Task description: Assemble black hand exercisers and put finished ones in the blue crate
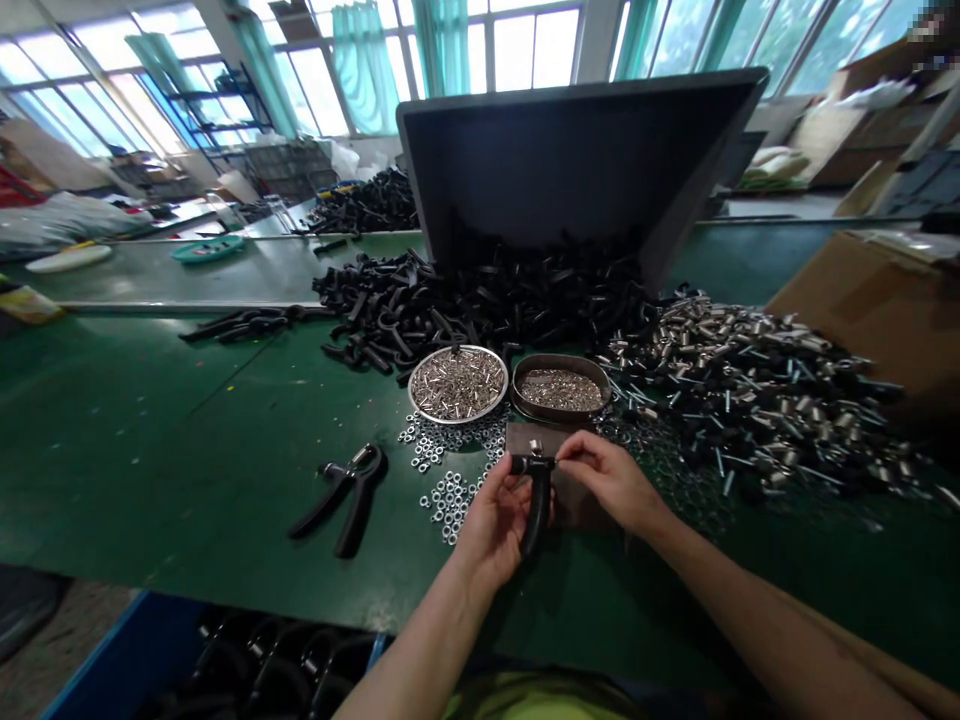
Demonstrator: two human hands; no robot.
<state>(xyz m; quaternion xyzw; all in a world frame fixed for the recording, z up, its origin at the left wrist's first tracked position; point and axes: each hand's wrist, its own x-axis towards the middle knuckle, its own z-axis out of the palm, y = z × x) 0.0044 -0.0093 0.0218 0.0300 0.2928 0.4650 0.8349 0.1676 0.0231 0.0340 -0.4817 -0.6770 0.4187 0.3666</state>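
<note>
Both hands (499,520) (607,480) pinch a curved, seemingly plastic black handle (535,505).

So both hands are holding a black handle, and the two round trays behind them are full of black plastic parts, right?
Not quite. In the head view, the two round trays hold small shiny metal parts. The left hand and right hand do hold the black handle.

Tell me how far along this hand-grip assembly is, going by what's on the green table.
Done: one assembled grip lies on the table, with more in the blue bin below. In hand: the left hand holds a black handle while the right hand pinches its top end. Left: a big heap of loose black handles and a pile of metal parts.
</note>
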